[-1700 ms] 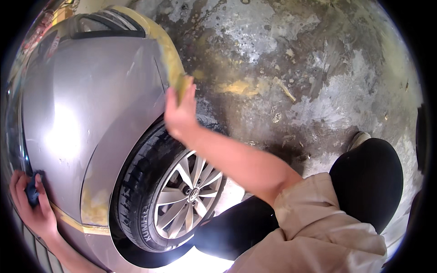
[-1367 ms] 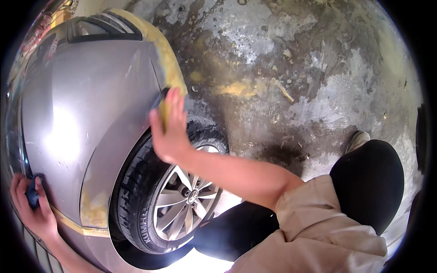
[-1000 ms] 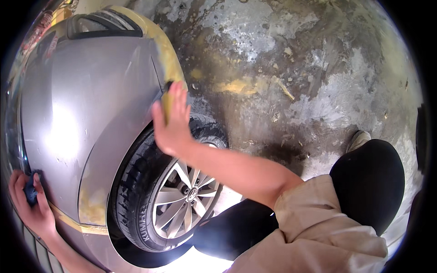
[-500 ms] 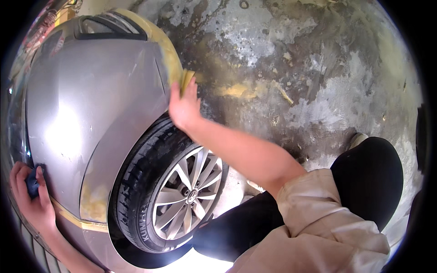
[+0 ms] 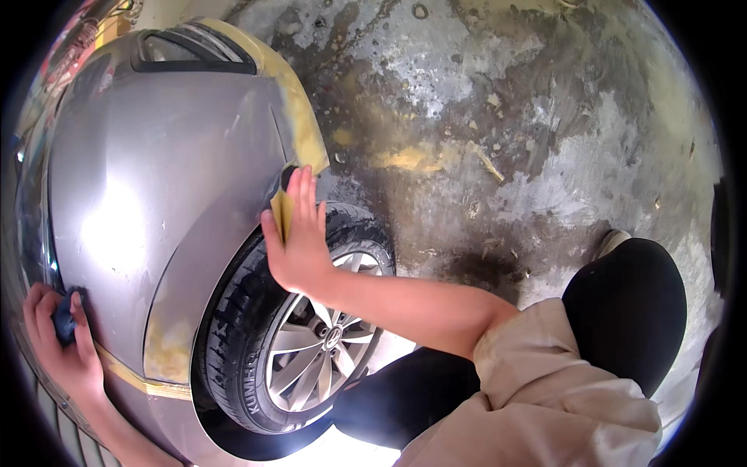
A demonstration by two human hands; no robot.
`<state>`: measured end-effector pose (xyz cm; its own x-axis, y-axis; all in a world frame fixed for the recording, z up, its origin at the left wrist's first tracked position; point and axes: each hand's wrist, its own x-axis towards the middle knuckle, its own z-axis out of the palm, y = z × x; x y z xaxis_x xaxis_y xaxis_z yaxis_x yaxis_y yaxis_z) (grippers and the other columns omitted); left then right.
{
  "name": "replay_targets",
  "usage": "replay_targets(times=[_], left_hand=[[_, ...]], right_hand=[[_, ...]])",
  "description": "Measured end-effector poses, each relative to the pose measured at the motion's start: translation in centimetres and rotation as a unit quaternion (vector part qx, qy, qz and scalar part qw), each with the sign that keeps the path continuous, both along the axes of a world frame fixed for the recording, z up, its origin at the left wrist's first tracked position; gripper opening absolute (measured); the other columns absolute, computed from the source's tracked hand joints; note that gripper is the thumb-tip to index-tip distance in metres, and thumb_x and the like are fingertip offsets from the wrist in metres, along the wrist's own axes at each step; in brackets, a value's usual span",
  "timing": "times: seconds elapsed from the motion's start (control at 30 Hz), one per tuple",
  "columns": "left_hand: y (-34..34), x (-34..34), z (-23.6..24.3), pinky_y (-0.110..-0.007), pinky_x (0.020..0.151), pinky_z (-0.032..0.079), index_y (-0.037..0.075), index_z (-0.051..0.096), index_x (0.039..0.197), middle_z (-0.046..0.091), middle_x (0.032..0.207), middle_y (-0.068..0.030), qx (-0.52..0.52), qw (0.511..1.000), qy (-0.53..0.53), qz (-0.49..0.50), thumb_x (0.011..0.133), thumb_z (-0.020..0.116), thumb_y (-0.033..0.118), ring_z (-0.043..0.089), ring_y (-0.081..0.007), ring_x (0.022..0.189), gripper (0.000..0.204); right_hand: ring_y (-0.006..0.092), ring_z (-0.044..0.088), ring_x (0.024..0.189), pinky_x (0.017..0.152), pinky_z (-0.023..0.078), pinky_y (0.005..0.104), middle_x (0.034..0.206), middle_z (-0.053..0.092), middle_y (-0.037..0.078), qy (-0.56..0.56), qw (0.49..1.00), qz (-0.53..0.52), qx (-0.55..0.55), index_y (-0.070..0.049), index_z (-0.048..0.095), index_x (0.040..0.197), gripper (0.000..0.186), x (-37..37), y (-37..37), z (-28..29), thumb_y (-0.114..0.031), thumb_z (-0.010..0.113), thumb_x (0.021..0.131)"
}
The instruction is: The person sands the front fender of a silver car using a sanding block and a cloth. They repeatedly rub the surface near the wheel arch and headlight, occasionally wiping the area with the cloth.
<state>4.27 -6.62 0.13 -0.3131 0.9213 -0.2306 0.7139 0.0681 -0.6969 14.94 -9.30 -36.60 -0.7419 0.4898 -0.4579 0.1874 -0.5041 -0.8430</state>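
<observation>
We find the yellow pad (image 5: 281, 215) at the edge of the car (image 5: 194, 140), by the tyre (image 5: 237, 342), held in the right hand (image 5: 302, 245) between thumb and fingers. We note the left hand (image 5: 68, 356) curled around a dark blue wad (image 5: 65, 319) farther left on the car.

Car (image 5: 179, 171) at left, 1 wheel (image 5: 333, 337) on it (partly behind the right hand (image 5: 299, 253)), floor (image 5: 467, 194) at right

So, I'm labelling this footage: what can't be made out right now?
In the head view:
Yellow sheet: partly covered by the right hand.
Blue item: kind unclear; left hand partly covers it.
Wheel: part hidden behind the right forearm.
Background clutter: small, blurred at the picture's rim.
</observation>
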Motion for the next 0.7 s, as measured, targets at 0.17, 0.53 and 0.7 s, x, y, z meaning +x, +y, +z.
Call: replay_targets(times=[0.17,0.53,0.7], left_hand=[[-0.1,0.2,0.0,-0.038,0.092,0.047,-0.002,0.059,0.108,0.06,0.121,-0.0147,0.003,1.0,-0.001,0.004,0.096,0.065,0.007,0.06,-0.0313,0.103,0.016],[-0.2,-0.1,0.7,-0.038,0.094,0.048,-0.003,0.059,0.111,0.061,0.122,-0.0165,-0.031,0.999,0.019,-0.01,0.098,0.067,0.013,0.062,-0.034,0.106,0.022],[0.0,-0.2,0.5,-0.037,0.095,0.047,-0.002,0.059,0.111,0.06,0.123,-0.0149,-0.01,0.999,0.038,-0.015,0.098,0.067,0.013,0.061,-0.0322,0.108,0.022]], right_hand=[[0.0376,-0.003,0.157,0.126,0.002,0.0535,0.169,-0.001,0.024,-0.05,0.993,-0.021,-0.107,0.002,0.002,0.162,0.076,-1.8,3.0,-2.7,-0.046,0.03,0.109],[0.042,-0.005,0.156,0.125,0.001,0.0551,0.169,-0.005,0.026,-0.029,0.985,-0.007,-0.17,0.002,-0.003,0.161,0.079,-1.3,3.7,-1.0,-0.049,0.027,0.108],[0.042,0.043,0.141,0.119,0.03,0.0453,0.145,0.053,0.028,-0.145,0.934,-0.022,-0.326,0.007,0.051,0.141,0.069,-6.5,5.0,-13.4,-0.049,0.032,0.105]])
